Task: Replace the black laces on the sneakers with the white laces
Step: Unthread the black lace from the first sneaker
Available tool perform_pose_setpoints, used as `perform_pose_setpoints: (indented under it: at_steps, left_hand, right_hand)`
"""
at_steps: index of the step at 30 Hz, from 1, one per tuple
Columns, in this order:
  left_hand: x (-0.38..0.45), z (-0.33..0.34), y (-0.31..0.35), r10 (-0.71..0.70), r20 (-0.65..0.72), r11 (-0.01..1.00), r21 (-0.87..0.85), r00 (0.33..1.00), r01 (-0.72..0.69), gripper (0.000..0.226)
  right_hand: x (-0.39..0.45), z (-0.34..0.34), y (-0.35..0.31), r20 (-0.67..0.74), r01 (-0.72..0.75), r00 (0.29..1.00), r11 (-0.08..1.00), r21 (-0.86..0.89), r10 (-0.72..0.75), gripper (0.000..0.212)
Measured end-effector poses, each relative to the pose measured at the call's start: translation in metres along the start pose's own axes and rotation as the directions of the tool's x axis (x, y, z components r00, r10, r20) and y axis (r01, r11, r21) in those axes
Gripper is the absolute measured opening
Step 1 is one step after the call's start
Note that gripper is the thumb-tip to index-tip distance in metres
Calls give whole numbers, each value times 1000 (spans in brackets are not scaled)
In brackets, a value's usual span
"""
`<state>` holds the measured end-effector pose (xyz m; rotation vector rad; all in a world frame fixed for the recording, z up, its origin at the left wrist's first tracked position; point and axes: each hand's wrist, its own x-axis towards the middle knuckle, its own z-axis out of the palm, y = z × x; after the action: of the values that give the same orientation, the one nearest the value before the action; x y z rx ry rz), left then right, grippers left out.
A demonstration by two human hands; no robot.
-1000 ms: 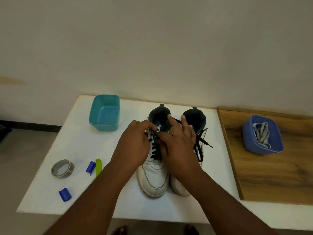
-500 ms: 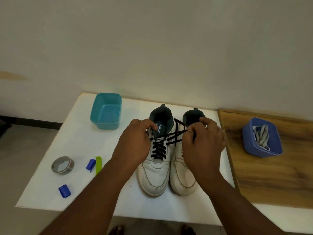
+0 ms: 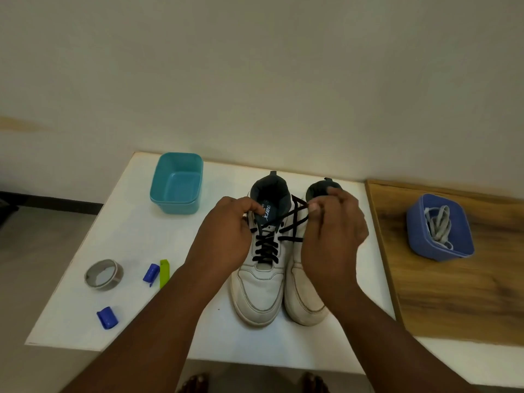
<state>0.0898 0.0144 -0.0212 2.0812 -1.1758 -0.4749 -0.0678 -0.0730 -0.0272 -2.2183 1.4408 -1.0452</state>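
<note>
A: Since half a second ago the right hand [image 3: 334,231] has slid a bit further right, dragging black lace [image 3: 292,219] strands out sideways from the left shoe [image 3: 261,279]

B: Grips?

A: Right fingers pinch the lace near the top eyelets. Left hand [image 3: 226,234] is curled at the collar, holding the shoe or a lace end, can't tell which

B: Step?

A: Unlacing, lower rows still crossed. Next: free each row in turn. White laces [image 3: 438,225] sit in the blue tub [image 3: 414,236], well apart
</note>
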Motion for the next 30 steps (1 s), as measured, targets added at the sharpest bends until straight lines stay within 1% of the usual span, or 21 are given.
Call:
perform_pose_setpoints:
  at_steps: [1,2,3,4,5,6,7,9,10,11,12,13,14,16,18,19,22,24,27,29,30]
  left_hand:
    - [0,0,0,0,4,1000,-3,1000,0,46]
    - [-1,1,1,0,7,1000,-4,1000,0,45]
    - [-1,1,1,-1,7,1000,-4,1000,1,45]
    - [-1,1,1,-1,5,1000,-5,1000,1,45]
    - [-1,1,1,-3,4,1000,-10,1000,3,45]
    - [-2,1,1,-7,3,1000,-13,1000,7,45]
    - [-2,1,1,-11,1,1000,-15,1000,11,45]
    - [-1,1,0,-15,-4,1000,-12,1000,14,46]
    - [-1,1,0,-12,-6,1000,-4,1000,12,46]
    - [-1,1,0,-9,-8,1000,2,1000,9,46]
    - [-1,1,0,-7,-9,1000,4,1000,8,46]
    - [-1,1,0,-8,-9,1000,3,1000,8,46]
    - [-1,1,0,-9,-6,1000,0,1000,9,46]
    - [-1,1,0,-5,1,1000,1,1000,5,45]
    - [-1,1,1,6,4,1000,16,1000,-6,42]
    - [-1,2,1,10,1,1000,22,1000,-10,41]
    - [-2,3,1,8,2,1000,16,1000,-8,38]
    - [-3,2,0,12,7,1000,15,1000,-12,38]
    - [-3,0,0,26,5,999,24,1000,-27,39]
    - [-3,0,-1,26,8,999,31,1000,-26,40]
    - [-3,0,-2,25,9,999,34,1000,-26,40]
  right_hand:
    - [3,0,7,-43,-116,992,991,67,119,18]
    - [6,0,12,-50,-244,966,958,152,254,17]
    - [9,0,16,-32,-364,924,900,242,382,16]
    - [10,0,18,-15,-439,885,847,299,464,15]
    - [11,-1,18,-12,-458,875,835,305,485,16]
    - [9,-2,16,-16,-434,890,860,269,455,18]
    - [7,-2,13,-18,-368,925,906,211,380,21]
    - [3,-2,3,42,-117,993,988,104,113,32]
    - [1,-1,-2,114,13,993,999,37,-17,36]
    - [-2,2,-4,195,129,974,991,-35,-120,35]
    - [-5,6,-4,266,217,946,972,-95,-185,30]
    - [-8,10,-3,314,265,925,956,-126,-215,23]
    - [-10,11,-2,337,280,915,950,-134,-222,17]
    - [-10,10,-1,315,286,920,948,-142,-231,21]
    - [-7,5,-2,217,276,946,950,-145,-241,26]
    - [-6,2,-1,155,242,963,961,-137,-220,25]
    - [-3,-3,3,5,35,999,996,-78,-34,20]
    - [1,-3,7,-65,-115,991,993,-12,114,19]
    - [7,-2,7,-103,-275,953,957,92,284,16]
    - [7,-2,6,-100,-273,955,959,79,280,13]
    - [6,-2,5,-78,-224,971,973,53,228,12]
